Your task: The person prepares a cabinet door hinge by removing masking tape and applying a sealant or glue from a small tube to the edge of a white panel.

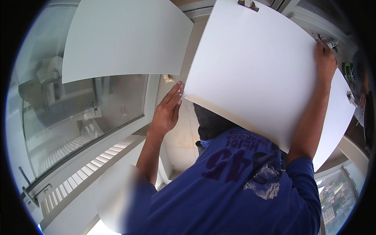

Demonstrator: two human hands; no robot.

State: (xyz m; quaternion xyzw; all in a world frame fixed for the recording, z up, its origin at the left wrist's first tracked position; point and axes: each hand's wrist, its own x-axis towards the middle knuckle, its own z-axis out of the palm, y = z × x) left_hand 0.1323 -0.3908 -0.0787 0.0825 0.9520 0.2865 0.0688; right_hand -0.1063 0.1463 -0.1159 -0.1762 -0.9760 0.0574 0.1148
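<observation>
A large white panel point(254, 66) rests over my lap, with a strip of beige tape point(231, 115) along its near edge. My left hand point(167, 109) is beside the panel's near left corner. Its fingers are stretched out and grip nothing, the fingertips close to the edge. Across the panel's right part reaches my right forearm. My right hand point(326, 60) is closed at the far right edge, fingers curled over it. A small dark thing shows at those fingertips, too small to name. Metal hinge-like fittings sit at the far edge point(248, 5) and at the right edge point(351, 98).
Another pale panel point(129, 39) stands at the far left, before a glass door point(82, 105) with a handle point(30, 196). A crumpled cream scrap point(168, 78) lies on the tiled floor point(180, 137). At the right are a green container point(347, 72) and a window point(337, 196).
</observation>
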